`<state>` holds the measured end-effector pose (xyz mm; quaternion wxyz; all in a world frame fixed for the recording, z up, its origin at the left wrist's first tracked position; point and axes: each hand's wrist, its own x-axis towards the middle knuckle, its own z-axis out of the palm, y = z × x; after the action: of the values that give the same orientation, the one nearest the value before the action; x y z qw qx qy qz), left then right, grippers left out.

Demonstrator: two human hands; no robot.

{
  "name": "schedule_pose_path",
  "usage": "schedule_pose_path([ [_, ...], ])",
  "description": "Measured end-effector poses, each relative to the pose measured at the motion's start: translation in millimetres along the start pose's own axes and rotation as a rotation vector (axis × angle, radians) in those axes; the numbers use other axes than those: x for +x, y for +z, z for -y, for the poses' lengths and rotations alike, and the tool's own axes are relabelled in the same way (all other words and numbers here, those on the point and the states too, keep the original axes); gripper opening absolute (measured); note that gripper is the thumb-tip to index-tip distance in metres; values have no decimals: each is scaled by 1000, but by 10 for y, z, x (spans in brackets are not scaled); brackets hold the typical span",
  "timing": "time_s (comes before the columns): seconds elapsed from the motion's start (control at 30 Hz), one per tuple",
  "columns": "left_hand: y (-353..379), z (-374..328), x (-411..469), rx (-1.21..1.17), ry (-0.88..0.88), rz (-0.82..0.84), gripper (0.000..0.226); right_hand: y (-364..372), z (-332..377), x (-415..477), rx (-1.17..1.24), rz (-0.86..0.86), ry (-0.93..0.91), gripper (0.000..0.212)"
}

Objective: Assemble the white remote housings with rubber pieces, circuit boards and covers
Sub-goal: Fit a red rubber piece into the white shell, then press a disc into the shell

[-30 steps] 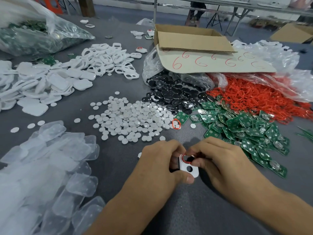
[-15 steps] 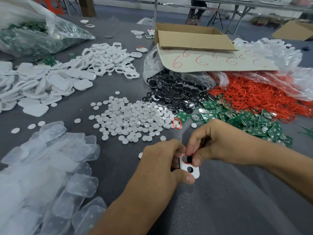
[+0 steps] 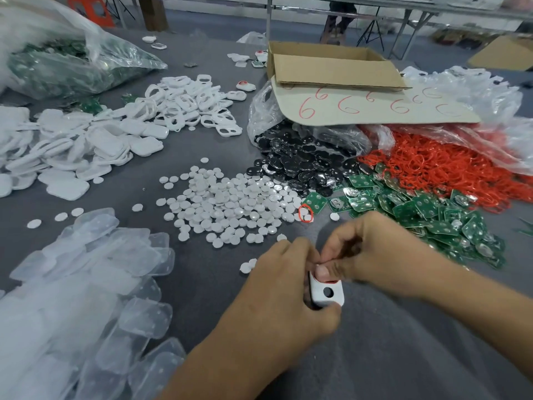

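Observation:
My left hand [image 3: 284,287] grips a white remote housing [image 3: 327,293] with a round hole, held just above the grey table near its front middle. A red ring sits in the housing's upper opening. My right hand [image 3: 372,252] has its thumb pressed on that upper opening and its fingers curled over the housing's top edge. Green circuit boards [image 3: 432,215] lie in a pile to the right. White round discs [image 3: 230,206] are scattered ahead of my hands. Red rubber rings [image 3: 450,171] and black pieces [image 3: 302,163] lie behind them.
White housings and covers [image 3: 86,145] are heaped at the left. Clear plastic shells [image 3: 80,284] fill the near left. A cardboard box [image 3: 331,67] stands at the back, with a bag of green boards [image 3: 72,64] at the far left.
My right hand has come down closer onto the housing, and its thumb now covers the upper opening. My left hand keeps its hold.

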<state>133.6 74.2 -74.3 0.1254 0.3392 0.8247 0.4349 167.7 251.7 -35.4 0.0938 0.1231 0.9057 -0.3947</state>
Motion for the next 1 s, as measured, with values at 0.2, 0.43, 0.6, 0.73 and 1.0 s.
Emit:
schedule_pose_path([
  [0.2,4,-14,-4,36,-18,-6,32,268,-164,-178,246,-295,-60,14],
  [0.43,-17,-48,1,46,38,-12,31,-91,121,698,-281,-587,-65,27],
  [0.6,-9,-26,45,-16,95,-50,38,-130,95,1122,-386,-499,-34,19],
  [0.73,0,7,58,-61,65,-20,28,-99,-3,1124,-444,-577,-145,12],
  [1.0,-18,47,64,-35,55,-41,40,48,8,367,511,-565,-121,15],
])
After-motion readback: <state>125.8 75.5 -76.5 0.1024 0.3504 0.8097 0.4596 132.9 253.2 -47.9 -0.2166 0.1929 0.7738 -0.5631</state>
